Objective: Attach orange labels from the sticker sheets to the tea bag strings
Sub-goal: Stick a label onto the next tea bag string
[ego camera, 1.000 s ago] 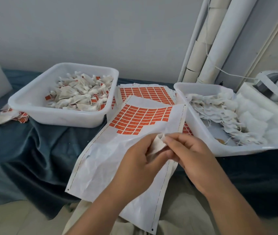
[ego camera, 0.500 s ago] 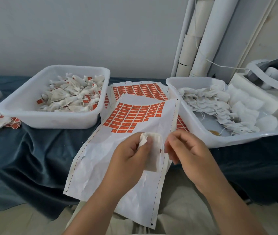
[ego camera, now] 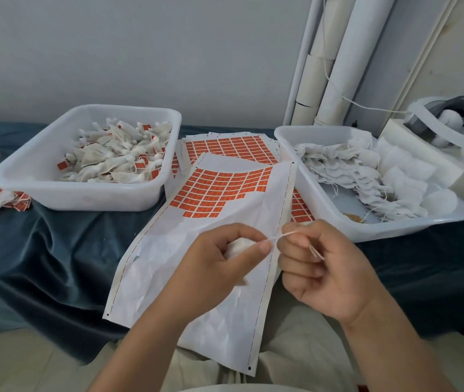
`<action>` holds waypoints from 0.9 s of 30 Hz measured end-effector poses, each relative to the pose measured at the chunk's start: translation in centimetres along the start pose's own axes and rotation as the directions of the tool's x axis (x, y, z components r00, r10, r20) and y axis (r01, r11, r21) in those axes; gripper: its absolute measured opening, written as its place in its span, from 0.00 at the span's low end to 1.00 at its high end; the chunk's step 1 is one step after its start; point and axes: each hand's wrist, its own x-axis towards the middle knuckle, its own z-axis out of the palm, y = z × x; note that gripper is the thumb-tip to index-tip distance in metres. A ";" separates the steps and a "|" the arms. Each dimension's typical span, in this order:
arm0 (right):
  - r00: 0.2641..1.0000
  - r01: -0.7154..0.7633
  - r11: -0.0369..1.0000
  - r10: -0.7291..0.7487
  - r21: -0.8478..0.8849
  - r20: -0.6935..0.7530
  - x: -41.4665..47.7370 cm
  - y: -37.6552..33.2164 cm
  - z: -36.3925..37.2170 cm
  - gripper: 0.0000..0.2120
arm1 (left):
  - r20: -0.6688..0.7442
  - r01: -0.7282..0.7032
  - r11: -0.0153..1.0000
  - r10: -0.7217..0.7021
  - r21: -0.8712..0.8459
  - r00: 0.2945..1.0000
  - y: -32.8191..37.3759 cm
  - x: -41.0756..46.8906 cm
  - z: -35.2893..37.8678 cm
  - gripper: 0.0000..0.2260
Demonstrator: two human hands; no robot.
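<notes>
I see dark blue cloth (ego camera: 41,250), left tub (ego camera: 89,198) at ten o'clock, right tub (ego camera: 366,233) at two, grey wall (ego camera: 140,52) behind. Left hand (ego camera: 219,267) grips a mostly hidden tea bag (ego camera: 239,246); right hand (ego camera: 329,275) pinches its string (ego camera: 284,235) over the sticker sheet (ego camera: 197,306).

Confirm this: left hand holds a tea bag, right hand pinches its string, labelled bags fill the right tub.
Not quite. The head view shows the labelled bags in the left tub; the right tub holds unlabelled bags. The left hand does hold a tea bag, the right hand its string.
</notes>
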 end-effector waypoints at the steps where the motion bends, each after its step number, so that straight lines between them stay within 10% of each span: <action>1: 0.999 -0.005 0.995 0.001 0.104 0.043 0.0 -0.2 -0.2 0.13 | 0.024 -0.021 0.999 0.020 0.043 1.000 0.0 0.0 -0.1 0.13; 6: 0.989 0.081 0.984 -0.099 0.158 0.107 0.0 -0.6 -0.8 0.13 | 0.055 -0.006 0.988 -0.003 0.156 0.998 -0.3 0.1 -0.5 0.18; 18: 0.914 0.296 0.875 -0.376 -0.382 -0.153 -0.1 -1.0 -1.8 0.10 | 0.278 0.081 0.938 -0.181 0.336 0.943 -0.7 0.4 -1.3 0.26; 27: 0.895 0.094 0.438 -0.431 -0.894 -0.117 0.1 0.5 -0.4 0.10 | 0.103 -0.077 0.997 0.079 -0.025 0.991 -0.5 0.5 -0.9 0.12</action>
